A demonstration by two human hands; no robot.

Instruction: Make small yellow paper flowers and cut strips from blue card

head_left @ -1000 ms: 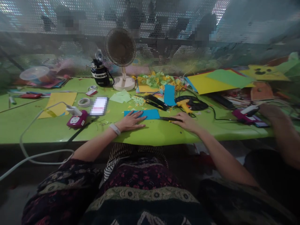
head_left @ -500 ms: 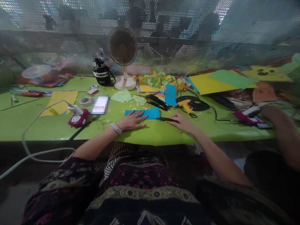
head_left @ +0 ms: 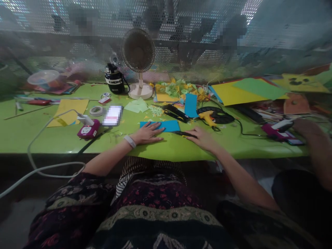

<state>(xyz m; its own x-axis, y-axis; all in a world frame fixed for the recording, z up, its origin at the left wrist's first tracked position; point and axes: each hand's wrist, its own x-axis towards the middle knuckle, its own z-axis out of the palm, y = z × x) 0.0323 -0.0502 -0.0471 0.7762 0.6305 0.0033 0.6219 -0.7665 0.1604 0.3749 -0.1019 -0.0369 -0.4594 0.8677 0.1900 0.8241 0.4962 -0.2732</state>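
My left hand [head_left: 147, 134] lies flat with spread fingers, pressing on a strip of blue paper [head_left: 171, 126] near the table's front edge. My right hand [head_left: 202, 138] is closed around the handle end of slim black-and-yellow scissors [head_left: 181, 133], whose grip is partly hidden by the fingers. Their dark tip points left, at the right end of the blue strip. Behind the strip are a black stapler [head_left: 175, 113] and a second blue paper piece [head_left: 191, 105]. A yellow glue gun [head_left: 208, 118] rests just beyond my right hand.
A fan [head_left: 140, 90], a dark bottle [head_left: 114, 83] and paper scraps [head_left: 176, 89] stand or lie at the back. Left are a phone [head_left: 112, 116], tape roll [head_left: 96, 111] and purple socket block [head_left: 88, 130] with a cable. Another person's arm [head_left: 311, 135] is at the right.
The whole view has shifted slightly, so things appear a little further right. Both hands keep nearly the same pose on the blue paper and scissors.
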